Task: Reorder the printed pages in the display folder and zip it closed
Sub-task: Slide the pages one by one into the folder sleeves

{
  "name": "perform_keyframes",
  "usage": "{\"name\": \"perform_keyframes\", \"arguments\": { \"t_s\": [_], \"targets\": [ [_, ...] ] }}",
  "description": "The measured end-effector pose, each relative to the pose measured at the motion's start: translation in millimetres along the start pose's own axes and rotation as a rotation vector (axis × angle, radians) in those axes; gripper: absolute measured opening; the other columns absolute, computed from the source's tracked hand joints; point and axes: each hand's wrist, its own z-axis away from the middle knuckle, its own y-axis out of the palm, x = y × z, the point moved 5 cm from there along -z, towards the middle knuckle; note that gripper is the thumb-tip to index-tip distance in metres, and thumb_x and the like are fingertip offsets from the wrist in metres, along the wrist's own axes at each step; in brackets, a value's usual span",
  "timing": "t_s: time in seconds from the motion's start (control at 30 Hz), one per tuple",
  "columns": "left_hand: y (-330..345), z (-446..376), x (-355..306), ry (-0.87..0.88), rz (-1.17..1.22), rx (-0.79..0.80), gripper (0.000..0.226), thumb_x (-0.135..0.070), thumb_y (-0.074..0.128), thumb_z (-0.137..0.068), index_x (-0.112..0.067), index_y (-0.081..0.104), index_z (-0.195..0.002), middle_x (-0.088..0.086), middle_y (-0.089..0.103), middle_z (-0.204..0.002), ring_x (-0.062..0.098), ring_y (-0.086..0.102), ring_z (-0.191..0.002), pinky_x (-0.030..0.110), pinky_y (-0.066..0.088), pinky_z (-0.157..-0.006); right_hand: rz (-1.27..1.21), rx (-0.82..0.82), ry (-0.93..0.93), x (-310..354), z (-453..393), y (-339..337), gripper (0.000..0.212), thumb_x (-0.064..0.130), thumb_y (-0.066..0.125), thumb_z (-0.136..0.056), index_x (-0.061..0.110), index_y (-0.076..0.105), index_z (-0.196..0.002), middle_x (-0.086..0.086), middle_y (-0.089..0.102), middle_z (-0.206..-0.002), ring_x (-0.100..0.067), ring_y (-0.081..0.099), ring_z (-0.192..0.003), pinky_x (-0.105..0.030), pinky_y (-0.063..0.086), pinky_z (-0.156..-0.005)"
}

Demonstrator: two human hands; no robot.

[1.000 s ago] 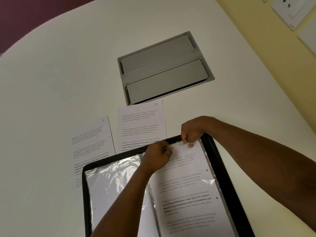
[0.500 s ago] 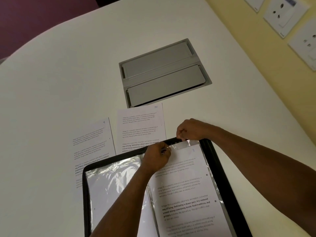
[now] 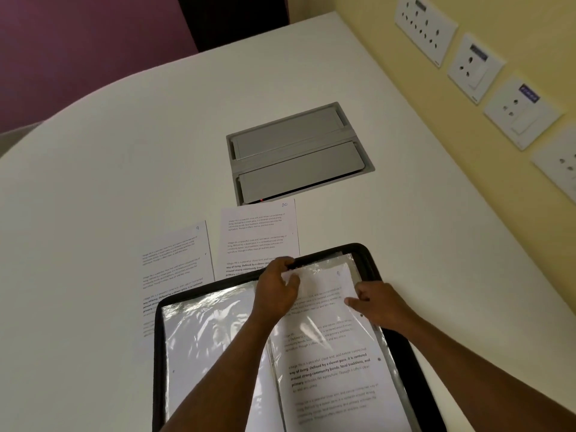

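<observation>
The display folder [image 3: 367, 257] lies open on the white table [image 3: 124, 182], near the bottom edge of the view. A printed page [image 3: 330, 363] sits in the right-hand clear sleeve [image 3: 381, 341]. The left hand [image 3: 276, 289] pinches the top edge of this page. The right hand [image 3: 378, 304] grips the page's right edge. Both hands are clamped on it. Two loose pages, page 9 [image 3: 177, 263] and page 10 [image 3: 258, 235], lie on the table beyond the folder, partly under its upper edge. A grey cable hatch [image 3: 296, 154] is set into the table further out. Wall sockets [image 3: 473, 63] line the yellow wall.
</observation>
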Motion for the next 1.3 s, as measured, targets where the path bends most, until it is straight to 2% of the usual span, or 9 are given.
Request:
{"name": "perform_keyframes", "arguments": {
  "t_s": [0.13,0.23,0.33,0.53,0.67,0.87,1.0,1.17,1.3],
  "targets": [
    [-2,31,-8,0.044,-0.028,-0.041,0.066,-0.029,0.063,-0.092,-0.016,0.031,-0.148,0.002,0.033,-0.154,0.018,0.033,-0.139,0.039,0.035,-0.113,-0.27,0.057,0.041,19,24,7,0.034,0.035,0.062,-0.093,0.013,0.046,-0.072,-0.001,0.047,-0.066,-0.006,0.043,-0.052,-0.024,0.034,-0.053],
    [1,60,-15,0.052,0.08,-0.005,0.064,-0.04,0.061,-0.091,-0.026,0.031,-0.146,-0.006,0.036,-0.149,0.011,0.042,-0.129,0.034,0.044,-0.103,-0.616,0.188,0.064,48,45,17,0.023,0.03,0.055,-0.098,0.01,0.066,-0.102,-0.004,0.072,-0.084,-0.01,0.066,-0.066,-0.022,0.049,-0.056],
    [-5,87,-20,-0.054,0.136,0.04,0.059,-0.052,0.055,-0.09,-0.031,0.035,-0.142,-0.009,0.04,-0.144,0.005,0.045,-0.116,0.023,0.042,-0.094,-0.845,0.22,0.035,79,57,26,0.025,0.028,0.052,-0.1,0.014,0.067,-0.114,-0.01,0.074,-0.103,-0.028,0.07,-0.096,-0.04,0.057,-0.085],
    [-46,123,-5,-0.142,0.313,0.107,0.084,-0.079,0.054,-0.073,-0.037,0.037,-0.143,-0.011,0.047,-0.143,0.011,0.053,-0.122,0.035,0.047,-0.103,-0.922,0.228,-0.013,130,68,65,0.028,0.029,0.05,-0.1,0.015,0.063,-0.12,-0.01,0.073,-0.106,-0.028,0.07,-0.098,-0.044,0.056,-0.09],
    [-80,143,8,-0.098,0.397,0.213,0.078,-0.063,0.068,-0.071,-0.05,0.033,-0.14,-0.025,0.053,-0.132,0.001,0.053,-0.119,0.031,0.046,-0.101,-0.831,0.221,-0.021,160,74,102,0.03,0.031,0.049,-0.101,0.016,0.059,-0.125,-0.01,0.072,-0.107,-0.024,0.07,-0.099,-0.04,0.058,-0.087],
    [-131,164,51,-0.211,0.577,0.089,0.046,-0.009,0.047,-0.09,-0.031,0.056,-0.129,-0.002,0.068,-0.117,0.017,0.063,-0.109,0.037,0.054,-0.093,-0.701,0.386,-0.088,193,85,163,0.042,0.05,0.048,-0.097,0.013,0.067,-0.1,0.0,0.069,-0.116,-0.011,0.062,-0.113,-0.038,0.045,-0.103],
    [-161,174,93,-0.411,0.563,-0.071,0.031,-0.003,0.043,-0.09,-0.014,0.07,-0.101,0.014,0.071,-0.096,0.031,0.067,-0.091,0.036,0.056,-0.07,-0.719,0.49,-0.121,199,89,188,0.04,0.048,0.049,-0.097,0.017,0.065,-0.116,0.004,0.063,-0.125,-0.008,0.055,-0.12,-0.038,0.043,-0.107],
    [-175,170,147,-0.518,0.476,-0.14,0.019,0.002,0.053,-0.086,-0.007,0.07,-0.088,0.017,0.07,-0.094,0.034,0.066,-0.09,0.042,0.054,-0.081,-0.13,0.053,-0.259,177,81,191,0.013,0.035,0.059,-0.093,0.026,0.065,-0.098,0.011,0.067,-0.108,-0.011,0.062,-0.105,-0.028,0.05,-0.093],
    [-171,168,184,-0.581,0.473,-0.128,0.017,0.0,0.057,-0.088,-0.011,0.069,-0.095,0.012,0.07,-0.102,0.028,0.065,-0.092,0.044,0.053,-0.091,0.383,-0.037,-0.394,142,81,202,0.049,0.038,0.054,-0.095,0.023,0.044,-0.141,0.001,0.031,-0.156,-0.017,0.028,-0.143,-0.028,0.026,-0.113]
  ]
}}
